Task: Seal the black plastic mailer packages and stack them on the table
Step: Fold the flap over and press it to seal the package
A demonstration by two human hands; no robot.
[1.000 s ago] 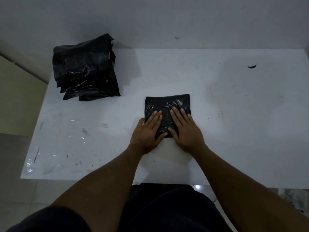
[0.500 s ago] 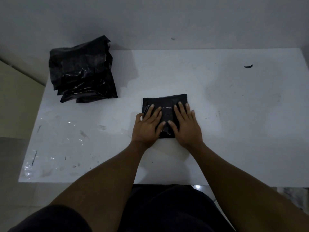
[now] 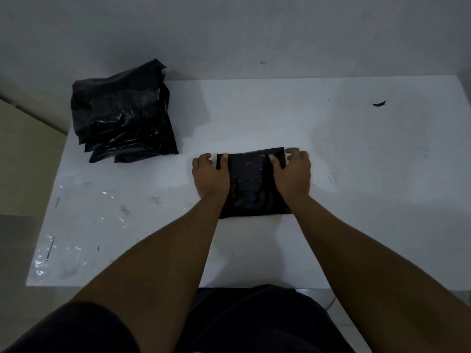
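**White surface, dim room: two hands gripping one black mailer**

A white surface [image 3: 356,179] is sitting against a plain grey wall [image 3: 254,34] in low light. A flat black plastic mailer [image 3: 251,182] is lying on it, roughly midway between the left and right edges and nearer the front edge than the back.

The left hand [image 3: 210,174] is gripping the mailer's left side, thumb lying on top and fingers curling down past the edge. The right hand [image 3: 294,171] is doing the same on the right side, thumb on the black plastic and fingers bending over the edge. Both forearms are reaching in from the front edge.

A stack of black mailers [image 3: 122,118] is resting at the back left corner, well apart from the hands, its layers fanning out unevenly. A small black scrap [image 3: 379,103] is lying towards the back right corner. Crinkled clear film [image 3: 63,253] is glinting near the front left corner.
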